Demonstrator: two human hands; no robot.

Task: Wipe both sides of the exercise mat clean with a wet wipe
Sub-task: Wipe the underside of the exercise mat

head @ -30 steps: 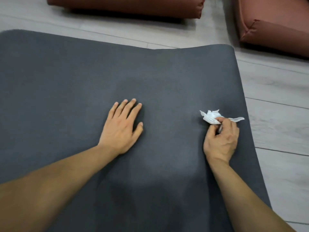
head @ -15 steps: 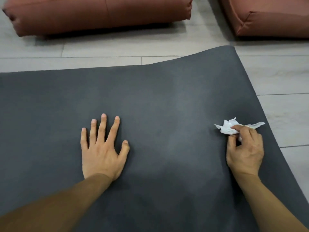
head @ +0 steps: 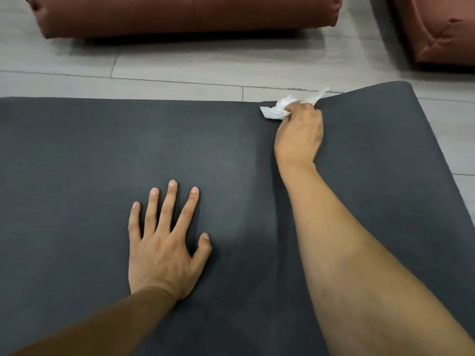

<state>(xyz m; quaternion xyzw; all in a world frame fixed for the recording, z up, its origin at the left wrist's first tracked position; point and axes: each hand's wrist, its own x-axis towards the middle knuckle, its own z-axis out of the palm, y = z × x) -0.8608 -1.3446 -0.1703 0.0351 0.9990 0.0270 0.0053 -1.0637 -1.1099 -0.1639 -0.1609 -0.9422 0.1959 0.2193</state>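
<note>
So the dark grey exercise mat (head: 77, 155) is lying flat on the pale floor (head: 180, 70), and it fills most of the view. The right hand (head: 299, 132) is stretched way out to the mat's far edge, its fingers (head: 295, 109) curled round a scrunched-up white wet wipe (head: 276, 110) that is pressed on the mat right at that edge. The left hand (head: 164, 242) is nearer the body, palm down on the mat with its fingers straight and spread — it looks like it's just pinning the mat in place.

The thing that matters here: the mat runs off both the left and the bottom of the frame, so I can't tell which way its long axis goes. What's plain is that almost all of it lies nearer than and to the left of the wipe. My guess is the next stroke has to drag back toward the body or sweep left — the right hand does it, since it's got the wipe. Two reddish-brown cushions (head: 190, 14) sit on the floor beyond the mat.
</note>
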